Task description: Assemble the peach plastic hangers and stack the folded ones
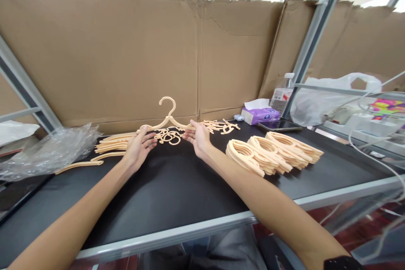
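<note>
A peach plastic clothes hanger [168, 120] stands upright above the black table top, its hook pointing up. My left hand [139, 147] grips the hanger's left arm between thumb and fingers. My right hand [198, 137] holds its right arm in the same way. Below the hanger lies a tangle of small peach hanger pieces [167, 136]. A stack of long peach strips [114, 143] lies left of my left hand. Several stacks of peach ring-shaped pieces [272, 154] lie to the right of my right hand.
Brown cardboard sheets [126, 55] stand along the table's back edge. A crumpled clear plastic bag [50, 152] lies at the left. At the back right are a purple tissue box [260, 114], a phone [279, 126], a water bottle [282, 94] and a white bag [335, 99].
</note>
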Demonstrator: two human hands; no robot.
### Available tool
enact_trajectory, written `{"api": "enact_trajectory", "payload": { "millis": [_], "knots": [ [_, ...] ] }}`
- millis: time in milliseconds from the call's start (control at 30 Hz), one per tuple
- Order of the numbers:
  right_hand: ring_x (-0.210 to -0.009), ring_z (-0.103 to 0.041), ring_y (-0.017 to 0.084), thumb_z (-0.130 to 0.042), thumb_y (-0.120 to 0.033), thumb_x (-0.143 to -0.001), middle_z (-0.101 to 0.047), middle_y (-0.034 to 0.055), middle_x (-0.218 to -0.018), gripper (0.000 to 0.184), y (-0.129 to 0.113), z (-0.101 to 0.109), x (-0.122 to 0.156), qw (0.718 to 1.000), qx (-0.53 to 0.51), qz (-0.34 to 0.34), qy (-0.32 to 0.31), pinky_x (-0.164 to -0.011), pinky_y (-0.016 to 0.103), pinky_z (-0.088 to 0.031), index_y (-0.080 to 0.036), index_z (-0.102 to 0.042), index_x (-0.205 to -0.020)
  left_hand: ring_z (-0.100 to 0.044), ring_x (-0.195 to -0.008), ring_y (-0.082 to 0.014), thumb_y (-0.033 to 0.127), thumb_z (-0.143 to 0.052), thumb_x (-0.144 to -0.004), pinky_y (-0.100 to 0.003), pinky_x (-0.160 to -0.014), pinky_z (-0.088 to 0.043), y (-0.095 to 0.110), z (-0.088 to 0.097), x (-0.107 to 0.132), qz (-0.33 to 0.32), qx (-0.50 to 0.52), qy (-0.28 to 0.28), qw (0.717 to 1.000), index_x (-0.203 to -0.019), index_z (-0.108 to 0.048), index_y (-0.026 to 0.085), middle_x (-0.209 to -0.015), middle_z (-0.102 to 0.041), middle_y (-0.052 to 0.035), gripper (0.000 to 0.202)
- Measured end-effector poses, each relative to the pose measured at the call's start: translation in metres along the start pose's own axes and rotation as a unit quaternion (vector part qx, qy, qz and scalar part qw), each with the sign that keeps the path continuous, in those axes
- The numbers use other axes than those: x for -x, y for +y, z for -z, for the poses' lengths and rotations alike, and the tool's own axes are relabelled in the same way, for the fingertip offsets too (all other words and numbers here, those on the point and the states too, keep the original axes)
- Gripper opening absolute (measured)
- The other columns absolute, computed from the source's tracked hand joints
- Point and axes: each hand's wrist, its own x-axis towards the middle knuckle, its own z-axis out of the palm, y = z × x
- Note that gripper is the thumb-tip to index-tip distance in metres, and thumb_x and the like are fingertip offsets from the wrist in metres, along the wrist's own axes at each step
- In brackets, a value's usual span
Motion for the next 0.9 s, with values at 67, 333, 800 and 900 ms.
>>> {"api": "enact_trajectory", "payload": {
  "millis": [67, 333, 800, 900],
  "knots": [
    [-0.048, -0.057, 0.012, -0.059, -0.024, -0.089, -0.058, -0.0024, -0.052, 0.014, 0.0, 0.0, 0.0, 1.0, 0.012, 0.003, -0.001, -0.052, 0.024, -0.053, -0.02, -0.049, -0.081, -0.066, -0.065, -0.0118, 0.031, -0.067, -0.089, -0.024, -0.065, -0.055, -0.001, 0.0, 0.001, -0.004, -0.003, -0.013, 1.0, -0.095, -0.057, 0.018, -0.091, -0.07, -0.0075, 0.018],
    [-0.045, -0.058, 0.012, -0.063, -0.029, -0.087, -0.06, -0.0031, -0.052, 0.019, 0.001, 0.002, 0.001, 0.99, 0.134, 0.032, 0.001, -0.042, 0.02, -0.047, -0.02, -0.05, -0.076, -0.068, -0.068, -0.0128, 0.022, -0.065, -0.087, -0.024, -0.065, -0.053, -0.001, 0.003, -0.001, -0.054, -0.002, 0.017, 0.998, -0.096, -0.05, 0.021, -0.085, -0.07, -0.0023, 0.017],
    [-0.035, -0.052, 0.011, -0.067, -0.035, -0.083, -0.058, -0.0045, -0.044, 0.017, 0.012, 0.01, -0.005, 0.928, 0.364, 0.071, -0.047, -0.037, 0.02, -0.039, -0.022, -0.061, -0.075, -0.068, -0.067, -0.0142, 0.025, -0.063, -0.085, -0.026, -0.062, -0.054, -0.001, 0.001, -0.001, -0.137, -0.04, 0.041, 0.989, -0.119, -0.037, 0.03, -0.09, -0.067, 0.0009, 0.043],
    [-0.031, -0.047, 0.009, -0.068, -0.039, -0.083, -0.055, -0.0053, -0.039, 0.025, 0.019, 0.008, -0.001, 0.916, 0.378, 0.086, -0.098, -0.036, 0.019, -0.034, -0.022, -0.061, -0.068, -0.065, -0.065, -0.0126, 0.032, -0.063, -0.086, -0.023, -0.058, -0.053, -0.008, -0.001, -0.001, -0.141, -0.104, 0.003, 0.985, -0.128, -0.04, 0.028, -0.096, -0.068, -0.003, 0.047]
  ]
}}
